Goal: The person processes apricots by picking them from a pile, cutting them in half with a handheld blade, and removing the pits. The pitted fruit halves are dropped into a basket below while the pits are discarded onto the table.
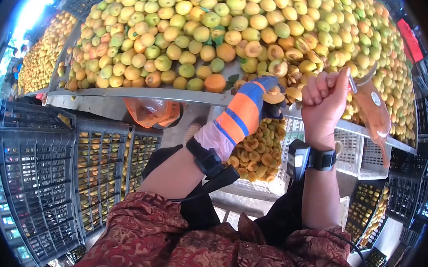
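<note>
My left hand [248, 106], in a blue and orange glove, pinches a halved apricot [273, 96] just over the near edge of the heaped table. To its right, my bare right hand [325, 101] is raised with the fingers curled in. A small metal piece [352, 84] shows beside its thumb, with a curved blade-like shape beyond; how much of it the fist encloses is hidden. Whole apricots [181, 27] cover the table, and split ones [294, 55] lie just beyond my hands. Below my left hand, a crate holds many apricot halves [256, 154].
The table's metal rim [142, 93] runs across in front of me. Black crates [37, 180] of fruit stand at the left, more crates [367, 206] at the right. An orange bag [151, 111] hangs under the rim. A translucent reddish object [373, 107] with a round label lies right.
</note>
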### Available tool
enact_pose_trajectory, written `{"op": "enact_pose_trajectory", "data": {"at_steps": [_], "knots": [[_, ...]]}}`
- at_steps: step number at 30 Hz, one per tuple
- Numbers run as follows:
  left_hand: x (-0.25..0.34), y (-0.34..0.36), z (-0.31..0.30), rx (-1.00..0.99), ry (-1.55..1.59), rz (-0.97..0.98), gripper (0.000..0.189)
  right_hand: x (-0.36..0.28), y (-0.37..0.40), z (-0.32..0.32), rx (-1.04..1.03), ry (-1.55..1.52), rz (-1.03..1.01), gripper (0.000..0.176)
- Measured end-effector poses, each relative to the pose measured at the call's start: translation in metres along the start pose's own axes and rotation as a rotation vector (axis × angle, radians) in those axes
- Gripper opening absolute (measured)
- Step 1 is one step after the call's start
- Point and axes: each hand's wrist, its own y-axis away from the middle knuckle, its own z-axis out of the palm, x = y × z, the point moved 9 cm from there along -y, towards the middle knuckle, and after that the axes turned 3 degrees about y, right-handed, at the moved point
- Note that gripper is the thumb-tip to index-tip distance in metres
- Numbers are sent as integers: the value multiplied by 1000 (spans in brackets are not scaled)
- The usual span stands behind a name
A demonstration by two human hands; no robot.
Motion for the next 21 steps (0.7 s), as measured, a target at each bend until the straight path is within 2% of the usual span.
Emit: {"op": "enact_pose_trajectory", "data": {"at_steps": [1,4,6,8,9,13,15,19,20,21], "knots": [[-2,-1,8,-65,-69,21,40,-6,-1,-1,9,-25,-21,43],[-21,-7,13,-138,-44,-68,49,-17,-4,-4,-28,-107,-75,46],[-28,-10,15,-103,-63,-72,56,-20,-2,-4,-14,-85,-87,45],[-27,-4,12,46,-182,-78,58,-20,-1,-2,-23,-70,-93,44],[-26,-6,15,87,-135,-21,62,-20,0,-1,-18,-61,-96,45],[-34,-4,21,70,-170,-65,59,-20,-1,2,-69,11,-117,45],[-22,-3,25,22,-280,116,53,-20,1,8,-97,57,-134,47],[-18,-10,20,-10,-464,187,44,-11,5,14,-162,117,-136,48],[-11,-12,23,-6,-357,345,39,-6,6,16,-174,122,-113,48],[-3,-9,21,-1,-248,501,43,-3,7,17,-177,124,-103,49]]}}
